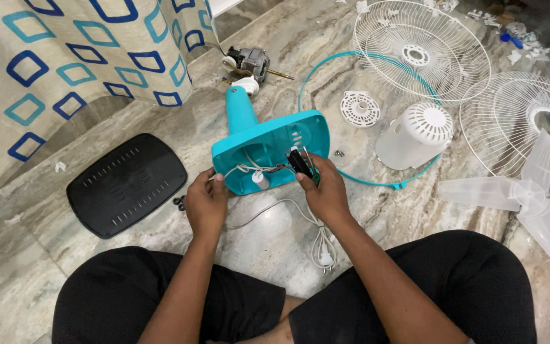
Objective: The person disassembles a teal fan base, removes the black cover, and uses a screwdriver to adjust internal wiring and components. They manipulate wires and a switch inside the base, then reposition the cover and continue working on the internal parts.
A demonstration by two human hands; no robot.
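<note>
Your right hand (326,191) sits just right of centre frame, fingers pinched shut on a small black switch part (298,160) with a green board edge, right at the open underside of the teal fan base (268,150). The part's long axis runs upper left to lower right, and it lies straight above your fingertips, touching the base's lower right rim. Your left hand (206,205) is curled closed on the base's lower left rim, steadying it; what lies under its fingers you cannot tell. The right hand is nearer the part.

The base's neck points toward the upper left of the frame, at the motor (249,62). Thin wires (249,169) and a white cylindrical capacitor (260,179) cross the cavity between your hands and stand in the way. A white power cord (300,220) trails down to the plug (324,255) between your knees.

Left of frame: black bottom cover (126,183), touching nothing, small black screws (178,202) just beside it. Right of frame: white motor housing (418,135), two wire guards (421,48), clear blade (529,200), teal guard ring (326,64), all well apart from your hands.
</note>
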